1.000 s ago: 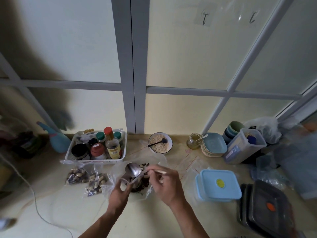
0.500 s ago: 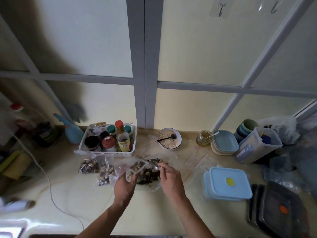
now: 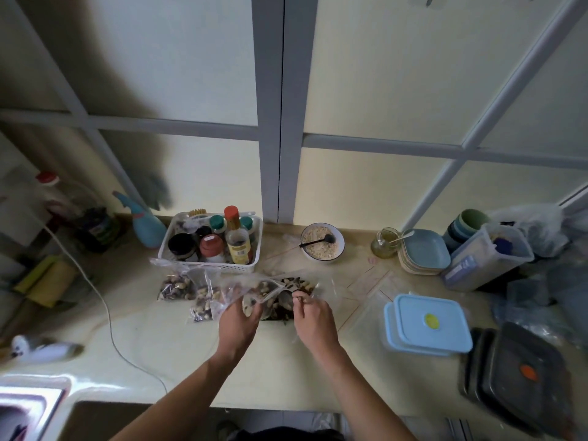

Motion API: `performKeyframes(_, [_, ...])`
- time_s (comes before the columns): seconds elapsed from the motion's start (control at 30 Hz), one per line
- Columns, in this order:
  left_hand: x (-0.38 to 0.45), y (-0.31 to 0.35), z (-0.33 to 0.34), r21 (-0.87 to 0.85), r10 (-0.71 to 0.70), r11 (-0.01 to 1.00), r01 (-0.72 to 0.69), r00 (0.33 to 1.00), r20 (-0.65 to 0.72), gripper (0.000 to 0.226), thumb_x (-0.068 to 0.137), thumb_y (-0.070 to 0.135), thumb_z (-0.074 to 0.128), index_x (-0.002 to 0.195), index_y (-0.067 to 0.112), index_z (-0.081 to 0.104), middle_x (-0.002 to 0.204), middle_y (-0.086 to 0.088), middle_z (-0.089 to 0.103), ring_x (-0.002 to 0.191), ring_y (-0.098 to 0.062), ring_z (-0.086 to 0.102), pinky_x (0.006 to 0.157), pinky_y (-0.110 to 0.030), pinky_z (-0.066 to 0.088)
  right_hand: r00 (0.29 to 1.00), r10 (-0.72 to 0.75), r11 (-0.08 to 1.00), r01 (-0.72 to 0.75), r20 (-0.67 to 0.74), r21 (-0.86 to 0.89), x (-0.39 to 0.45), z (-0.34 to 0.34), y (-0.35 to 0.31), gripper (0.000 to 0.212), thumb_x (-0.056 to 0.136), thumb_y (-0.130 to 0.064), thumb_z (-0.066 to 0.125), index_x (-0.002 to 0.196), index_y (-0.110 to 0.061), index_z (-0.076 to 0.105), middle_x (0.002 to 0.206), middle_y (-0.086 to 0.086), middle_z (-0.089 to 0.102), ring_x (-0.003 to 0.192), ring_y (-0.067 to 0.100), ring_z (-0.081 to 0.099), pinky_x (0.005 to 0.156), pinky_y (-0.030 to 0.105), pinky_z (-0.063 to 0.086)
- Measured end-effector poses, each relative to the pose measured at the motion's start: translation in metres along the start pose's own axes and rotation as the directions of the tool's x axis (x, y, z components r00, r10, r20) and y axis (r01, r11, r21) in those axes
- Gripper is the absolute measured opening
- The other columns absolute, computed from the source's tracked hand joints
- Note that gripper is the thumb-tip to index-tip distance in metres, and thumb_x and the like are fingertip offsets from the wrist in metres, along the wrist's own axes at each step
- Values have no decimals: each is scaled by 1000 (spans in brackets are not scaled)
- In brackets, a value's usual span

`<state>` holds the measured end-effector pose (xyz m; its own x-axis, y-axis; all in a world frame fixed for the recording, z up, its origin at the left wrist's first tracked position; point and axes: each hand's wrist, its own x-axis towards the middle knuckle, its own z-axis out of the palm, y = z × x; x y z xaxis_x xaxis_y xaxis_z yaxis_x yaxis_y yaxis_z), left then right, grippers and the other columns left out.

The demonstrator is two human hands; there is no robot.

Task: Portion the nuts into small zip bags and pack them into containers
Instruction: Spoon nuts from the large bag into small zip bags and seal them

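Note:
A large clear bag of mixed nuts (image 3: 294, 286) lies open on the counter in front of me. My left hand (image 3: 239, 321) pinches a small zip bag (image 3: 254, 299) holding some nuts, just left of the large bag. My right hand (image 3: 313, 318) grips a metal spoon (image 3: 284, 299) whose bowl dips into the nuts. Two filled small zip bags (image 3: 176, 286) (image 3: 205, 297) lie to the left. A light blue lidded container (image 3: 428, 326) sits at the right, with black lidded containers (image 3: 521, 381) beyond it.
A white basket of bottles and jars (image 3: 211, 246) stands behind the bags. A bowl of oats with a spoon (image 3: 322, 241), a glass jar (image 3: 385, 243), stacked blue plates (image 3: 424, 251) and a clear tub (image 3: 486, 257) line the back. Empty zip bags (image 3: 366, 286) lie flat. A white cable (image 3: 106, 310) crosses the left.
The spoon was raised above the small bag a second ago; it has since dropped into the large nut bag. My view has shifted left and downward.

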<state>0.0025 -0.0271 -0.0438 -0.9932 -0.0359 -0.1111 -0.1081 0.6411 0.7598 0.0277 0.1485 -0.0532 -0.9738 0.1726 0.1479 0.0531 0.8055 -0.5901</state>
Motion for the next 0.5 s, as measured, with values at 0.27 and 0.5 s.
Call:
performKeyframes(0.27, [-4, -5, -2, 4, 19, 1000, -19, 1000, 17, 29, 95, 29, 66, 122, 19, 62, 128, -7, 65, 84, -27, 68, 74, -29, 43, 994, 27, 997, -20, -109, 69, -8, 2, 5, 23, 101, -14, 57, 119, -18, 70, 99, 4, 72, 87, 20, 65, 77, 28, 52])
performKeyframes(0.5, [-10, -10, -6, 42, 73, 996, -75, 997, 34, 16, 92, 29, 68, 105, 21, 66, 106, 2, 70, 89, -24, 68, 73, -29, 48, 997, -70, 996, 71, -6, 63, -9, 7, 2, 21, 95, -21, 55, 109, -23, 70, 87, 1, 70, 76, 18, 62, 68, 20, 42])
